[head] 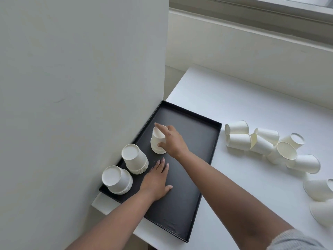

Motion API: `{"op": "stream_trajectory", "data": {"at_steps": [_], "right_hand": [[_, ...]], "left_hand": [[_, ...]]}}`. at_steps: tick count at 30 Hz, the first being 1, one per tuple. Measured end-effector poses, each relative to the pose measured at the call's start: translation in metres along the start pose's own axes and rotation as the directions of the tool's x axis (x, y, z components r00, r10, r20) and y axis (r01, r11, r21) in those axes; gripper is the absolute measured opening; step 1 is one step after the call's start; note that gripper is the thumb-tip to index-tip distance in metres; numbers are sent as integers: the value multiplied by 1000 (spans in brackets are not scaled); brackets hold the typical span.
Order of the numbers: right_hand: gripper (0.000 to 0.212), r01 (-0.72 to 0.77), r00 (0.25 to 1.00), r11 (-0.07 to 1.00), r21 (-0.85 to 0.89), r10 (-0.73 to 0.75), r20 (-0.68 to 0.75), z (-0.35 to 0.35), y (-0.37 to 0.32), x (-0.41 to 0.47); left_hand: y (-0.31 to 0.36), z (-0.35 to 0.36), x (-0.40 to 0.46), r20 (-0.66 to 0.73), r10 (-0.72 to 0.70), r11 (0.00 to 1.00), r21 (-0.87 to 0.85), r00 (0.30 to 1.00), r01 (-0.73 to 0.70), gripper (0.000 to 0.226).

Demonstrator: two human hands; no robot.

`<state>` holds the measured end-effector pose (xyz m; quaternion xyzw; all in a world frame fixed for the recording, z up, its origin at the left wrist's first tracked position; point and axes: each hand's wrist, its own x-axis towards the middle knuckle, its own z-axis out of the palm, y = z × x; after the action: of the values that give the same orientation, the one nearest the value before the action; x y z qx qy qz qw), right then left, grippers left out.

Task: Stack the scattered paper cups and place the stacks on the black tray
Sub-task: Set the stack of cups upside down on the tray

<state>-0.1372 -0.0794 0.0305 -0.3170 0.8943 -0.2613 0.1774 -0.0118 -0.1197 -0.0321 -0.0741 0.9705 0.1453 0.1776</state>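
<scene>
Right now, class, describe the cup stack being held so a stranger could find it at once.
Start at the black tray beside the wall. Three upside-down stacks line its wall-side edge. The held stack is farthest from the person, the only one the right hand grips.

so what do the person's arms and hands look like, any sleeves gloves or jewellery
Both forearms are bare from wrist to elbow. The left hand and the right hand wear no gloves, and no rings, watch or bracelets show. A grey ribbed knit sleeve shows at the upper right arm. The left arm's sleeve is out of view.
</scene>
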Motion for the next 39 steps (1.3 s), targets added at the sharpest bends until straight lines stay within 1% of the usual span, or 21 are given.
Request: {"op": "stream_trajectory", "data": {"at_steps": [6, 13, 21, 24, 31, 39], "right_hand": [[73, 56, 998, 998, 12, -56, 37, 13, -11, 8], [74, 62, 997, 998, -16, -61, 40, 21, -17, 13], [75, 74, 995, 995, -62, -69, 72, 18, -16, 13], [75, 71, 996, 993, -91, -65, 68, 18, -17, 13], [74, 78, 994, 996, -53, -73, 84, 23, -21, 15], [77, 124, 981, 991, -41, -116, 152, 22, -18, 15]], "left_hand": [[-1, -1, -1, 15, 17, 999, -29, 1000, -16, 78], [-3, -2, -1, 26, 20, 999, -44, 999, -19, 78], [-9, -4, -2, 55, 6, 999, 40, 998, -9, 73], [-10, -4, -3, 75, 1, 999, 45, 997, -4, 72], [-13, -5, -3, 92, 15, 999, 36, 996, -18, 71], [-15, -2, -2, 99, 22, 998, 58, 995, -28, 72]]}}
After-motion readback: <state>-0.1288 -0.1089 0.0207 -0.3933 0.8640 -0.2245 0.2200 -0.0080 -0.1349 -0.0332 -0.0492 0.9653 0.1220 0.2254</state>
